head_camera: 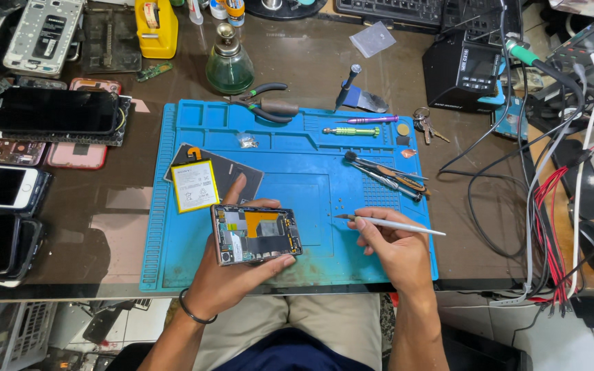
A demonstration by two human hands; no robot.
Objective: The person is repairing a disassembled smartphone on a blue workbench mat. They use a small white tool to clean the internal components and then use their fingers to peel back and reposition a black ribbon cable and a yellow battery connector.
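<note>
My left hand holds an opened phone with its back off, circuit boards and an orange patch showing. It hovers over the near edge of a blue work mat. My right hand grips a thin white tool like a pen, its dark tip pointing left toward the phone, a short gap away. A flat battery with a yellow rim lies on the mat beside a dark back cover, just beyond the phone.
Tweezers and a brush, two small screwdrivers, pliers and a green glass bottle lie toward the back. Several phones are stacked at left. A soldering station and tangled cables fill the right.
</note>
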